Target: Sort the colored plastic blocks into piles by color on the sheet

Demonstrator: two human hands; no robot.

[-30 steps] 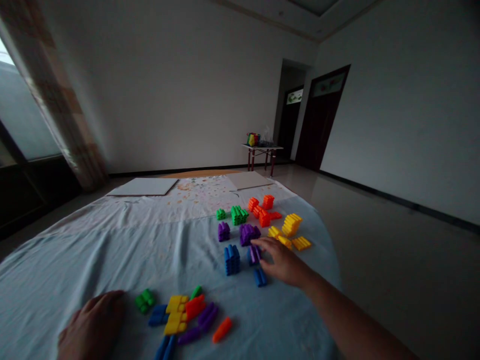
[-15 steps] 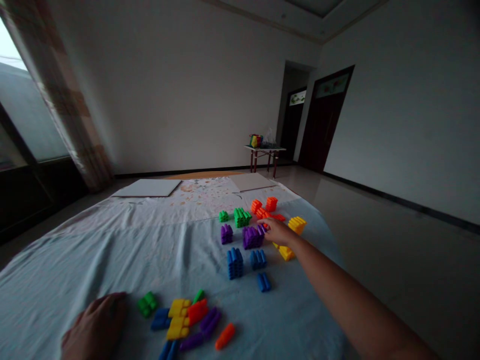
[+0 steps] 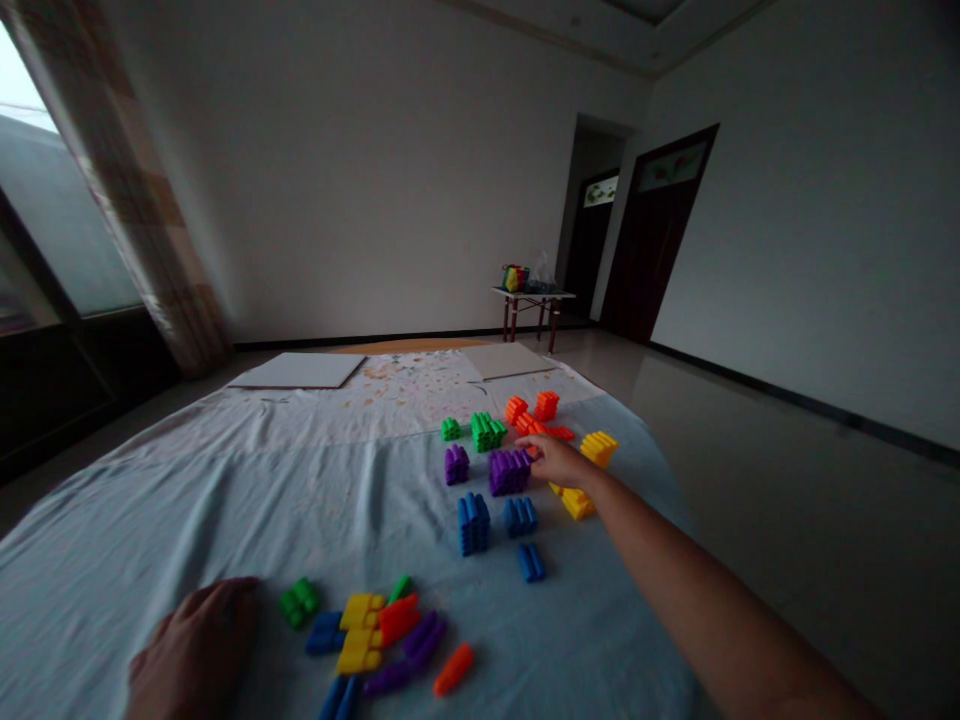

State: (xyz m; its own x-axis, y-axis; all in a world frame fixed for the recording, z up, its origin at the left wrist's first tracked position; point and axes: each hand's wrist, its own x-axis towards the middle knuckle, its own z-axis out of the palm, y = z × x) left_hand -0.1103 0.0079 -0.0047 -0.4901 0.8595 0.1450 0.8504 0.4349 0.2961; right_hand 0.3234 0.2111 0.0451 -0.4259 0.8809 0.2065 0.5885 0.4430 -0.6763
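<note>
My right hand reaches across the table to a stack of purple toy blocks. Its fingers are closed at the stack's upper right edge, around a purple block that they mostly hide. My left hand lies on the cloth at lower left, fingers stretched out, holding nothing. Close beside it is a green block piece. Loose yellow blocks, an orange-red block, purple blocks and a blue block lie to its right. A single orange block sits farther right.
Sorted stacks stand around my right hand: green blocks, orange blocks, yellow blocks and blue blocks. Two flat boards, a white one and a beige one, lie toward the table's far end. A small side table stands beyond.
The purple block at my right fingertips, which stuck up a little, now sits level with the purple stack. My left hand stays on the cloth. The view has shifted slightly.
</note>
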